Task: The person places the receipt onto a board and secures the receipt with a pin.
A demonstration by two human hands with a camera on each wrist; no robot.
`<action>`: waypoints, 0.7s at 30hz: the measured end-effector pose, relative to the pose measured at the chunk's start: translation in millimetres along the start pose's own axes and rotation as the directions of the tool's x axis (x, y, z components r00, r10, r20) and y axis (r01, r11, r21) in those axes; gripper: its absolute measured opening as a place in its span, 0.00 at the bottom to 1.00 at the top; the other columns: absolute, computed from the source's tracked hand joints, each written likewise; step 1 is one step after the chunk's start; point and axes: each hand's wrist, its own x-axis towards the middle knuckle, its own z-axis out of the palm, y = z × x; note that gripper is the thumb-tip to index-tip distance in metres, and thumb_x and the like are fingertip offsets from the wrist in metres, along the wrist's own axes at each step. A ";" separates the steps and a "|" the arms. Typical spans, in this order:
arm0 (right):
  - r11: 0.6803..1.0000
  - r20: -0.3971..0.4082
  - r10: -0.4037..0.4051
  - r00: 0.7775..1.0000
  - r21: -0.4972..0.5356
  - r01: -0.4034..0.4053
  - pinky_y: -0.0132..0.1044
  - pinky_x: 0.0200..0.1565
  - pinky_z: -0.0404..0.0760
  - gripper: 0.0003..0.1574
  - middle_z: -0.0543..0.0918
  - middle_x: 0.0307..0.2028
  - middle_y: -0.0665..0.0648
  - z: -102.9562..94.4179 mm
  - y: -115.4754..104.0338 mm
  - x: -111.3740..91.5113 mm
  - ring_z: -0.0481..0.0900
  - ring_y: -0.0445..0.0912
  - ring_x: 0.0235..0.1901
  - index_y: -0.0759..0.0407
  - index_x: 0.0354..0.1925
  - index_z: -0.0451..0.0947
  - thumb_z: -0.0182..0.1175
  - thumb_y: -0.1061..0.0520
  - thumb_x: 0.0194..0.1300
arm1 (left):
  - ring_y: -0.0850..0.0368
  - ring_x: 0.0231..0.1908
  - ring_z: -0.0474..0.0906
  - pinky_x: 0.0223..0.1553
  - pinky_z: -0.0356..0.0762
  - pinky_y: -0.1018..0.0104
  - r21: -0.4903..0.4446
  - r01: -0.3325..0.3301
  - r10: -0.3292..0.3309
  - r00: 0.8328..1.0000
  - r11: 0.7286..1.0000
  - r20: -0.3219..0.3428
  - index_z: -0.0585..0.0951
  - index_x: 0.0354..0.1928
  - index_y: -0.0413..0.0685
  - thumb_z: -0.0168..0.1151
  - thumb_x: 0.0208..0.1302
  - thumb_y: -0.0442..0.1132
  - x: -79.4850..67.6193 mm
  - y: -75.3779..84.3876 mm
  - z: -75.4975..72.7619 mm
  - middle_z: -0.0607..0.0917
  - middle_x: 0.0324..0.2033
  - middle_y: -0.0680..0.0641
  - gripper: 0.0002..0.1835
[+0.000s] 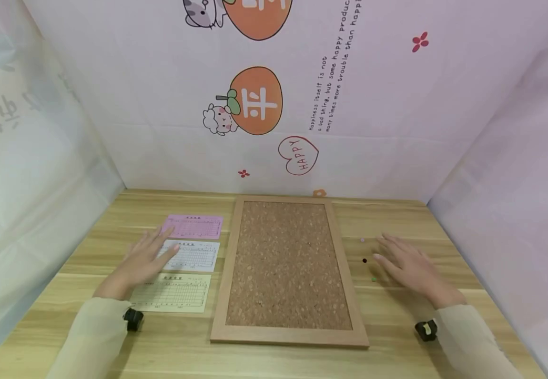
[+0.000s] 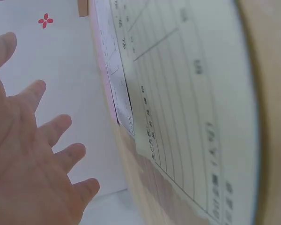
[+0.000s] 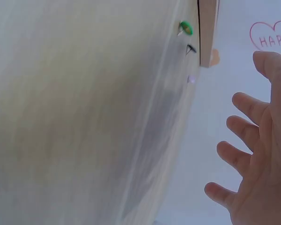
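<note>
My left hand point(image 1: 144, 259) hovers with spread fingers over the left ends of a pink printed slip point(image 1: 195, 226) and a white one point(image 1: 193, 256). Below them lies a yellow-green slip point(image 1: 174, 292), seen large as a ruled sheet point(image 2: 187, 93) in the left wrist view. On the other side, my right hand point(image 1: 408, 267) is held above the table, fingers extended and holding nothing. Just left of it are three thumbtacks: a pale purple one point(image 1: 362, 240), a black one point(image 1: 364, 260) and a green one point(image 3: 186, 28). Between the hands lies a wood-framed cork board point(image 1: 288, 263).
The wooden table point(image 1: 293, 363) meets a printed white cloth point(image 1: 373, 158) at its back edge. More white cloth hangs along the left and right sides. A dark wrist device point(image 1: 133, 319) sits at the left cuff, another wrist device point(image 1: 426, 330) at the right.
</note>
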 end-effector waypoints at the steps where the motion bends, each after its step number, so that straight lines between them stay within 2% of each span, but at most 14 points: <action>1: 1.000 -0.004 -0.009 1.000 0.001 0.009 0.77 0.60 0.51 0.40 0.58 0.74 0.68 -0.2 -2.2 0.8 0.57 0.71 0.69 0.59 0.75 0.60 0.48 0.38 0.77 | 0.19 0.70 0.35 0.60 0.30 0.20 -0.016 -0.009 0.009 1.000 1.000 -0.001 0.45 0.81 0.51 0.39 0.78 0.60 0.7 0.4 -1.0 0.44 0.76 0.30 0.38; 6: 0.999 -0.015 -0.050 0.999 0.009 0.050 0.77 0.59 0.53 0.37 0.61 0.73 0.67 0.7 -11.7 4.0 0.60 0.71 0.67 0.57 0.74 0.62 0.52 0.42 0.76 | 0.21 0.70 0.43 0.62 0.39 0.21 -0.081 -0.108 0.105 0.994 0.991 -0.038 0.46 0.79 0.42 0.51 0.76 0.51 6.3 -1.3 -5.3 0.49 0.74 0.28 0.41; 9: 0.997 -0.028 -0.079 0.996 0.009 0.080 0.76 0.59 0.55 0.34 0.63 0.72 0.67 2.7 -15.7 7.2 0.62 0.71 0.66 0.55 0.73 0.65 0.53 0.44 0.76 | 0.22 0.70 0.46 0.62 0.44 0.23 -0.130 -0.123 0.118 0.992 0.984 -0.049 0.46 0.79 0.39 0.56 0.74 0.48 10.4 -3.1 -7.0 0.52 0.73 0.27 0.43; 15: 0.990 -0.038 -0.137 0.990 0.009 0.137 0.73 0.61 0.57 0.33 0.67 0.69 0.67 5.9 -24.8 13.1 0.64 0.69 0.65 0.60 0.70 0.68 0.53 0.44 0.76 | 0.25 0.70 0.50 0.66 0.48 0.29 -0.217 -0.157 0.144 0.987 0.963 -0.075 0.50 0.76 0.31 0.57 0.74 0.42 24.2 -4.8 -8.5 0.57 0.72 0.26 0.40; 18: 0.987 -0.037 -0.159 0.987 0.016 0.160 0.69 0.63 0.58 0.33 0.68 0.69 0.67 8.0 -29.4 15.1 0.65 0.68 0.65 0.62 0.70 0.69 0.53 0.44 0.76 | 0.26 0.71 0.51 0.67 0.46 0.31 -0.299 -0.142 0.126 0.990 0.944 -0.071 0.50 0.76 0.30 0.57 0.73 0.38 29.3 -5.6 -9.9 0.58 0.71 0.27 0.39; 21: 0.983 -0.041 -0.185 0.982 0.012 0.186 0.67 0.63 0.59 0.32 0.70 0.68 0.67 10.7 -32.7 17.5 0.66 0.67 0.65 0.63 0.69 0.70 0.55 0.46 0.76 | 0.25 0.70 0.50 0.67 0.46 0.31 -0.372 -0.094 0.083 0.996 0.924 -0.045 0.48 0.76 0.29 0.57 0.73 0.36 32.5 -6.1 -11.8 0.57 0.71 0.25 0.40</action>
